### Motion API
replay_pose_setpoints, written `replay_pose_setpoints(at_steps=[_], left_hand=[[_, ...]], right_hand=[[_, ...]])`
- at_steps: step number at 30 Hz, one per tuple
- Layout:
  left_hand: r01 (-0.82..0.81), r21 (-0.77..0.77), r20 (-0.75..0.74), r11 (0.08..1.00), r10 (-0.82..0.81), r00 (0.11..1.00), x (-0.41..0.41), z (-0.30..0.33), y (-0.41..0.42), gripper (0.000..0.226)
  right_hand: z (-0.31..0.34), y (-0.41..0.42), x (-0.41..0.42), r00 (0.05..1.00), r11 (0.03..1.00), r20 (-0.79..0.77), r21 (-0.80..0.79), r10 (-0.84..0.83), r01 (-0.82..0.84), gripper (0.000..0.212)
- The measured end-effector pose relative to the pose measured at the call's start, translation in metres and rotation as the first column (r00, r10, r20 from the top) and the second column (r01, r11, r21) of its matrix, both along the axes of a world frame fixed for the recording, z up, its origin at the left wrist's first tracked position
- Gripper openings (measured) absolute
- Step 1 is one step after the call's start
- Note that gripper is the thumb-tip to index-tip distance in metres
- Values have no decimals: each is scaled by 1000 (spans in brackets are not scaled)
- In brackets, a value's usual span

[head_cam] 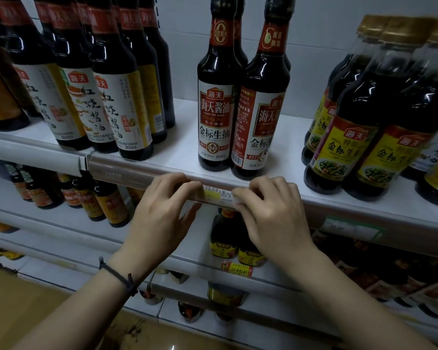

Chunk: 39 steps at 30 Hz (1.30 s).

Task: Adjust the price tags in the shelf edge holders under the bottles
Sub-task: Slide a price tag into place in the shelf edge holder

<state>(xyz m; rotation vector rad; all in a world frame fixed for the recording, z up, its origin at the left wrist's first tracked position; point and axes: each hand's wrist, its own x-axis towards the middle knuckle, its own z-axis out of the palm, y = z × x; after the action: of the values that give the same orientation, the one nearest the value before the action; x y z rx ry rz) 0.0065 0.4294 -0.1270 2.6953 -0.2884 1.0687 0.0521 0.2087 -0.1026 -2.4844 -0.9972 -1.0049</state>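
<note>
A white and yellow price tag (216, 194) with handwriting sits in the clear shelf edge holder (127, 174), right below two dark soy sauce bottles (215, 117). My left hand (162, 208) pinches the tag's left end, fingers over the strip and thumb beneath it. My right hand (268, 205) pinches its right end the same way. Only the tag's middle shows between the hands. A black cord circles my left wrist.
More soy sauce bottles stand at the left (116, 97) and right (364, 137) of the same white shelf. A green-edged tag (349, 227) sits further right in the holder. Lower shelves carry small bottles and an orange tag (237, 269).
</note>
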Motion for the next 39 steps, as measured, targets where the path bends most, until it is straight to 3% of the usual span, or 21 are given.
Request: replay_pose_setpoints(at_steps=[4,11,18,24,30,34,39], left_hand=[[0,19,-100,1000,2,995,-13,7,-8,54],[-51,4,-122,999,51,991,-39,22,-74,37],[-167,-14,-90,986,165,982,-77,13,-213,32],[-233,-26,-114,972,228,967,-104,8,-320,45],[-254,-30,-162,967,246,956,-113,18,-367,39],[-238,-45,-190,970,226,955,-102,10,-371,38],[-170,-71,-130,983,160,979,-72,-55,-383,27]], right_hand=[[5,-15,-5,994,996,-60,-29,88,-90,23],[25,-82,-12,978,985,-114,1,173,-174,20],[22,-216,-25,950,954,-91,12,299,-299,17],[16,-314,-34,917,927,-141,21,373,-374,20],[19,-353,-29,873,901,-230,47,430,-431,19],[-4,-371,-28,875,904,-232,50,424,-424,16],[-76,-387,-22,883,922,-271,57,382,-382,19]])
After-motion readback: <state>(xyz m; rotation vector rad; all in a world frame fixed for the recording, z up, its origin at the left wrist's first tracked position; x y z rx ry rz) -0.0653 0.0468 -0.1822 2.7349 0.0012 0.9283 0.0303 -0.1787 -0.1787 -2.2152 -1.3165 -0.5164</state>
